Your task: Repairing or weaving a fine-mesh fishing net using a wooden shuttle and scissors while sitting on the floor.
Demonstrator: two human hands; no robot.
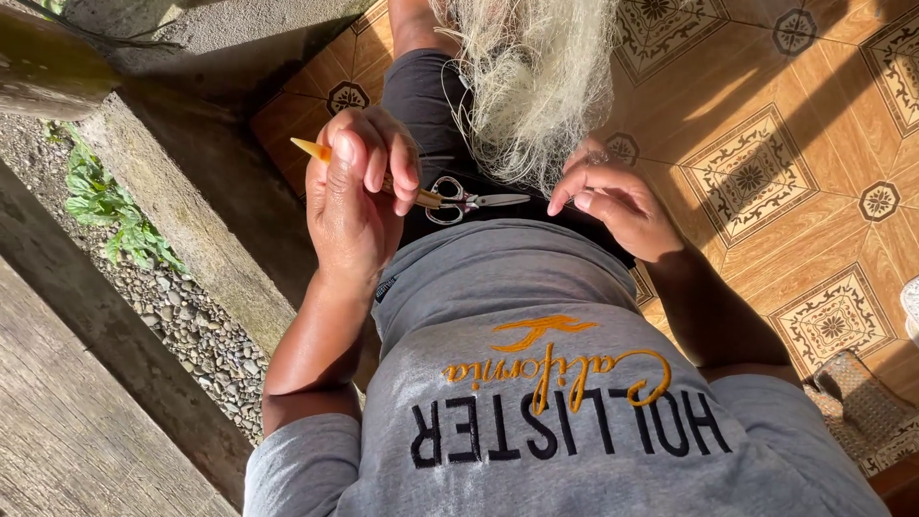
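Netting, a pale tangled mass of fine fibre, hangs at the upper centre of the frame and drapes over the person's dark-clothed lap. The left hand is closed around a slim yellow netting needle, whose pointed tip projects toward the upper left. The right hand sits at centre right, fingers pinched together on a strand at the lower edge of the netting; the exact grip on the thread is too fine to resolve. Small scissors with looped handles lie on the lap between the two hands, blades pointing right, just beside the left fingertips.

Step in hand, by judgement: a mesh is being worked or mended, with the strand held taut for the needle. The next move likely calls for passing the needle tip through the held loop while keeping tension.

Surface: patterned orange floor tiles in strong sunlight at the right. A concrete ledge, gravel and green plants occupy the left.
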